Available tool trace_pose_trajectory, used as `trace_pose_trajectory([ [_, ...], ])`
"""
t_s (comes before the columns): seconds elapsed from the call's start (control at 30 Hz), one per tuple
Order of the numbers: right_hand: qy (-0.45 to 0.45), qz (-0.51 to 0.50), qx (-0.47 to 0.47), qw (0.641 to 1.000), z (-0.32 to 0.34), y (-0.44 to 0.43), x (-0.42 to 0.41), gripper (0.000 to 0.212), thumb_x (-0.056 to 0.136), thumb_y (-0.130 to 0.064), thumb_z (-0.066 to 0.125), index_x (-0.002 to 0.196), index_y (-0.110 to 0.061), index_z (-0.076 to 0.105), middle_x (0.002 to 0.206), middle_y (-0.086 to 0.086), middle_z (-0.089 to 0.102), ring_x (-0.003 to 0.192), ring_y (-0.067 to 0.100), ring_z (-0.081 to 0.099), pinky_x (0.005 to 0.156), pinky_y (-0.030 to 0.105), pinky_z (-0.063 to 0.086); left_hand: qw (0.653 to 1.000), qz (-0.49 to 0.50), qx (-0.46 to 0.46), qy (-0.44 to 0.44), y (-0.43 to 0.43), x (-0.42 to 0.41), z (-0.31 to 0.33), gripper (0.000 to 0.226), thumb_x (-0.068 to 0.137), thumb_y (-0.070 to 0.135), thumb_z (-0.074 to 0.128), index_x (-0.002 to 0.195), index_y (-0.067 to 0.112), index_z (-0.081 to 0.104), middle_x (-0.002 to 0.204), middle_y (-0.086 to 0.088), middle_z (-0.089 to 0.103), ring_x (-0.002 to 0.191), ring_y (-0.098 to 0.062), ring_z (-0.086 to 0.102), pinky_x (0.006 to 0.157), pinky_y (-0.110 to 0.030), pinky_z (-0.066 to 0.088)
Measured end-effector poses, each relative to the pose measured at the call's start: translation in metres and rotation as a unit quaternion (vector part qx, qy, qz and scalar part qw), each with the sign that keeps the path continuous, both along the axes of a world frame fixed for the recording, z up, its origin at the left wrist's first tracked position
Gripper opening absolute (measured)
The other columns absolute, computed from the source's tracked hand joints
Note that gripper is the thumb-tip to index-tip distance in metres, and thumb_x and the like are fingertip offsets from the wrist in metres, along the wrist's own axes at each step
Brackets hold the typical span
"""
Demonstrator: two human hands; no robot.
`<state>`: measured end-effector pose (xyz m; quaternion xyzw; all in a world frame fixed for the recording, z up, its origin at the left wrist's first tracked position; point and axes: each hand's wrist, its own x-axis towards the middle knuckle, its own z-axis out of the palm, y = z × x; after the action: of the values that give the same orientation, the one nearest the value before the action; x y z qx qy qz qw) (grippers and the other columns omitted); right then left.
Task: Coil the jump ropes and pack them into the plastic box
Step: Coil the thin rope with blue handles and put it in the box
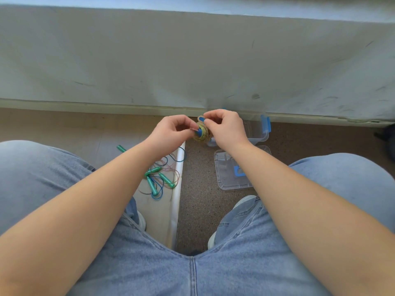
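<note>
The coiled jump rope (201, 131) sits held above the floor between both hands — left hand (171, 133) pinching one side, right hand (226, 129) gripping the other. Light, springy cord, it probably wants to unwind, so hold across the loops. More ropes (159, 178) lie loose below; the plastic box (259, 133) — open, it seems — waits behind, its lid (230, 180) alongside.

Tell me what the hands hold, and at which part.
Both hold one coiled rope. The left hand pinches its left edge, by a blue handle; the right hand pinches its upper right edge.
</note>
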<state>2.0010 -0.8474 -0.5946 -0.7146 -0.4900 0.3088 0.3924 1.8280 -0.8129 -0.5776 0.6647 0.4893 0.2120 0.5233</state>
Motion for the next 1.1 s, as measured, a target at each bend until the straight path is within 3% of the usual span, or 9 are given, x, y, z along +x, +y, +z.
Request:
trace_pose_trajectory([
  [0.17, -0.028, 0.081, 0.066, 0.994, 0.006, -0.003, 0.002, 0.016, 0.091, -0.011, 0.068, 0.103, -0.013, 0.077, 0.093, -0.005, 0.073, 0.083, 0.003, 0.067, 0.081, 0.019, 0.053, 0.991, -0.076, 0.095, 0.051, 0.007, -0.009, 0.008, 0.023, 0.088, 0.008, 0.065, 0.083, 0.030, 0.070, 0.093, 0.003, 0.074, 0.090, -0.016, 0.070, 0.089, -0.031, 0.055],
  [0.3, -0.014, 0.069, 0.108, 0.992, 0.010, -0.002, -0.004, 0.014, 0.091, -0.011, 0.066, 0.100, -0.015, 0.076, 0.089, -0.011, 0.070, 0.079, -0.004, 0.063, 0.077, 0.015, 0.048, 0.992, -0.016, 0.105, 0.066, 0.010, -0.008, 0.004, 0.020, 0.085, 0.013, 0.062, 0.079, 0.032, 0.066, 0.084, 0.004, 0.074, 0.086, -0.020, 0.071, 0.087, -0.043, 0.057],
  [0.4, -0.037, 0.091, 0.128, 0.987, 0.014, -0.004, -0.010, 0.015, 0.090, -0.009, 0.066, 0.099, -0.014, 0.077, 0.093, -0.005, 0.072, 0.082, -0.002, 0.064, 0.078, 0.013, 0.048, 0.994, 0.031, 0.082, 0.061, 0.009, -0.008, -0.001, 0.013, 0.081, 0.023, 0.061, 0.079, 0.035, 0.065, 0.078, 0.006, 0.074, 0.082, -0.019, 0.072, 0.084, -0.045, 0.058],
  [0.57, -0.097, 0.079, 0.072, 0.990, 0.013, -0.004, -0.011, 0.017, 0.088, -0.012, 0.066, 0.098, -0.017, 0.079, 0.093, -0.005, 0.075, 0.088, 0.006, 0.065, 0.085, 0.023, 0.051, 0.994, 0.009, 0.104, 0.044, -0.002, -0.004, -0.006, 0.016, 0.084, 0.021, 0.066, 0.086, 0.036, 0.067, 0.082, 0.012, 0.072, 0.081, -0.013, 0.070, 0.083, -0.041, 0.058],
  [0.73, -0.095, 0.004, -0.003, 0.996, 0.012, -0.003, -0.008, 0.020, 0.090, -0.014, 0.063, 0.100, -0.017, 0.080, 0.094, -0.002, 0.077, 0.086, 0.008, 0.066, 0.081, 0.018, 0.047, 0.994, 0.002, 0.106, 0.020, -0.005, -0.001, -0.006, 0.013, 0.086, 0.021, 0.070, 0.089, 0.034, 0.071, 0.083, 0.012, 0.074, 0.083, -0.012, 0.070, 0.085, -0.040, 0.058],
  [0.9, -0.166, 0.103, -0.008, 0.981, 0.011, -0.009, -0.013, 0.027, 0.096, -0.014, 0.054, 0.111, -0.016, 0.077, 0.108, 0.007, 0.070, 0.103, 0.021, 0.062, 0.081, 0.021, 0.038, 0.997, 0.034, 0.058, 0.027, -0.008, 0.002, -0.007, 0.008, 0.083, 0.037, 0.066, 0.088, 0.036, 0.072, 0.079, 0.008, 0.073, 0.080, -0.014, 0.070, 0.082, -0.045, 0.059],
  [1.0, -0.124, 0.160, -0.031, 0.979, 0.010, -0.012, -0.015, 0.036, 0.098, -0.014, 0.047, 0.123, -0.018, 0.072, 0.105, 0.004, 0.064, 0.104, 0.021, 0.058, 0.080, 0.024, 0.039, 0.998, 0.054, 0.031, 0.018, -0.006, -0.001, -0.008, 0.010, 0.081, 0.040, 0.066, 0.087, 0.037, 0.073, 0.079, 0.005, 0.074, 0.081, -0.020, 0.072, 0.079, -0.048, 0.060],
  [1.1, -0.071, 0.175, -0.036, 0.981, 0.011, -0.013, -0.012, 0.033, 0.098, -0.021, 0.051, 0.123, -0.024, 0.072, 0.097, -0.007, 0.061, 0.096, 0.011, 0.056, 0.074, 0.019, 0.040, 0.998, 0.063, 0.021, 0.002, -0.004, -0.003, -0.008, 0.007, 0.084, 0.036, 0.067, 0.088, 0.036, 0.073, 0.082, 0.001, 0.075, 0.084, -0.024, 0.072, 0.079, -0.048, 0.061],
])
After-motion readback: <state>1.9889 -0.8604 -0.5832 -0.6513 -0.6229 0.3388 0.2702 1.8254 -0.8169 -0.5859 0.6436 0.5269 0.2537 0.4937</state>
